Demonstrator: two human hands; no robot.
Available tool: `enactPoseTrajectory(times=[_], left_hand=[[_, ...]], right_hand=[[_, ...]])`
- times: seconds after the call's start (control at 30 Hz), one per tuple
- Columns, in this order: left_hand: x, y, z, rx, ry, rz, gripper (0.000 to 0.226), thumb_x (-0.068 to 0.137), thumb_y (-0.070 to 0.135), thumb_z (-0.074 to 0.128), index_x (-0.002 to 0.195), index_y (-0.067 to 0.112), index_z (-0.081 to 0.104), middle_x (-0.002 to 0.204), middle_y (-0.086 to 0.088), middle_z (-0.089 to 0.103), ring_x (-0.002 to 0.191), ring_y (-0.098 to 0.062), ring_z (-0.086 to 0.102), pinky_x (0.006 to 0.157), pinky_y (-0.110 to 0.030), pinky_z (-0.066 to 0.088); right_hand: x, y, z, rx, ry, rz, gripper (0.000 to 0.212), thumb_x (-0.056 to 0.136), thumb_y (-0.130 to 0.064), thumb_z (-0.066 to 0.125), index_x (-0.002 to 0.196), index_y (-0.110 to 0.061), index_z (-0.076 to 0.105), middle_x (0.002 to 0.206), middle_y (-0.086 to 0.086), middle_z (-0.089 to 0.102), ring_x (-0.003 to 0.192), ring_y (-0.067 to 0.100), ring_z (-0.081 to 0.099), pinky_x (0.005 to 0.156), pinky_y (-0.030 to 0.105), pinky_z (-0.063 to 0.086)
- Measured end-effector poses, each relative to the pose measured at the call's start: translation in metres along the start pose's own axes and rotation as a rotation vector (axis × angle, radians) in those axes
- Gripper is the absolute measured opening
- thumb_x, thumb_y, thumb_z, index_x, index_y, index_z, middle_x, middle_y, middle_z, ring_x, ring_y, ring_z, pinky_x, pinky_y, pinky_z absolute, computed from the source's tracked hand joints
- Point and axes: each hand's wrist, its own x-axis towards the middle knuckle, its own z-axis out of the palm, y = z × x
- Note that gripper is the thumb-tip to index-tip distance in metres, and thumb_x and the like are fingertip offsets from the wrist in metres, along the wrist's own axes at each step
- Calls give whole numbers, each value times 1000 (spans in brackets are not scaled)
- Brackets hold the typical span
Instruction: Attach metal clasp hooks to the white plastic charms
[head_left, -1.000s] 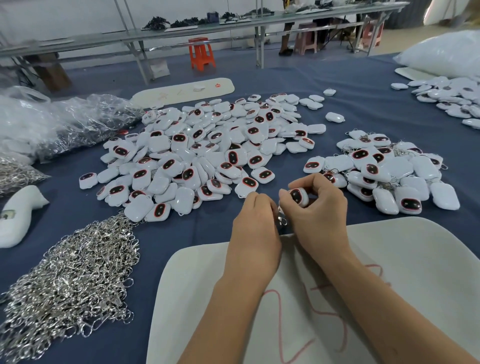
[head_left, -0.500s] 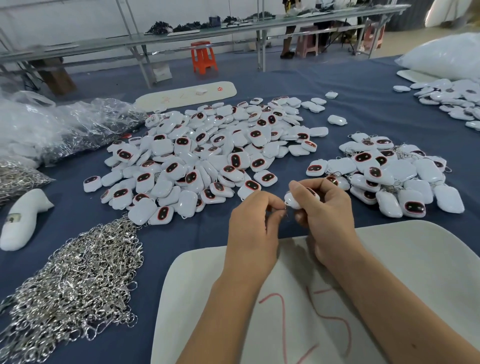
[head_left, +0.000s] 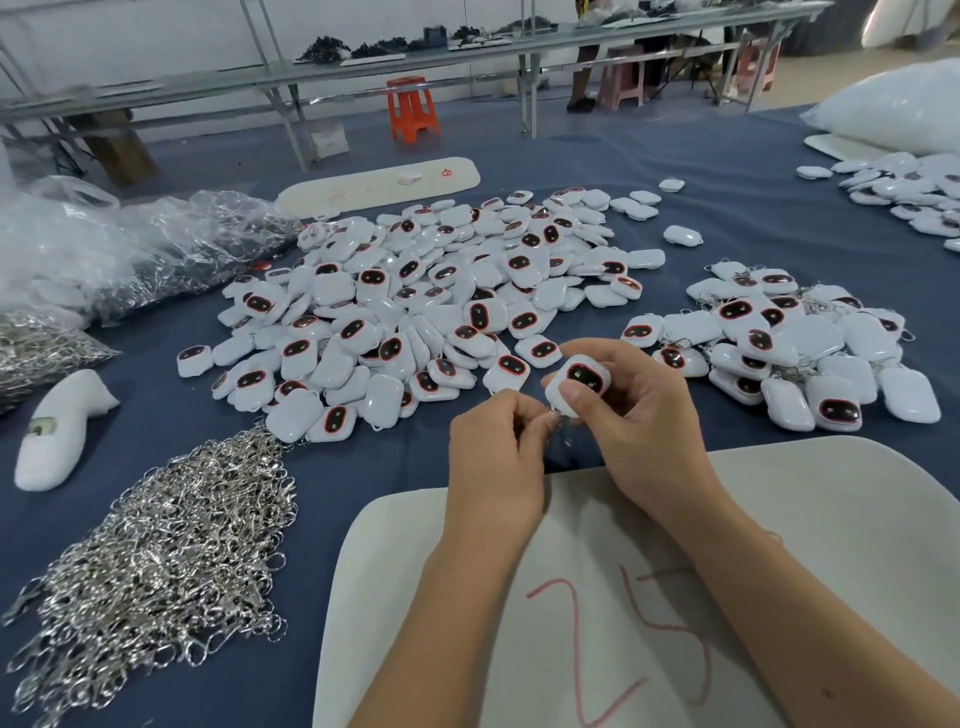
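Pinching a charm (head_left: 581, 383) face-up, the right hand (head_left: 641, 415) held it above the counter (head_left: 727, 218); the left hand's (head_left: 496, 457) curled fingers (head_left: 537, 423) pinched a clasp (head_left: 557, 414) at its near edge, between the charm pile (head_left: 415, 306) and a white board (head_left: 831, 519).

One head-worn wide-angle view looks forward and down, close over the blue table (head_left: 649, 171).
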Motion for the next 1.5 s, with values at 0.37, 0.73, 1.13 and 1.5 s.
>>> enactPoseTrajectory(times=[0.37, 0.73, 1.13, 1.5], left_hand=[[5, 4, -4, -179, -23, 16, 8, 88, 10, 76, 86, 18, 76, 83, 10, 75, 80, -6, 67, 74, -22, 53], [4, 0, -5, 79, 34, 111, 13, 89, 10, 72, 79, 16, 71, 77, 11, 69, 75, -8, 63, 71, -22, 48], [3, 10, -11, 435, 56, 209, 12, 95, 9, 63, 85, 6, 68, 87, -8, 66, 77, -26, 55, 69, -38, 37], [5, 3, -7, 467, 34, 174, 20, 91, 7, 59, 74, 15, 56, 78, -1, 60, 70, -19, 47, 61, -32, 26]], right_hand=[[3, 4, -2, 274, 101, 111, 17, 95, -11, 75, 111, -16, 72, 77, 0, 69, 59, 15, 62, 60, 22, 52], [0, 7, 1, 139, 92, 227, 17, 91, -30, 80, 97, -23, 66, 58, 2, 63, 50, 16, 52, 44, 27, 41], [-8, -2, 9, -160, 49, -10, 37, 84, -27, 87, 96, -24, 52, 74, -13, 71, 63, 9, 67, 57, 13, 47], [-9, -4, 11, -208, 16, -44, 32, 89, -24, 83, 98, -21, 52, 73, -4, 70, 61, 18, 65, 56, 28, 50]])
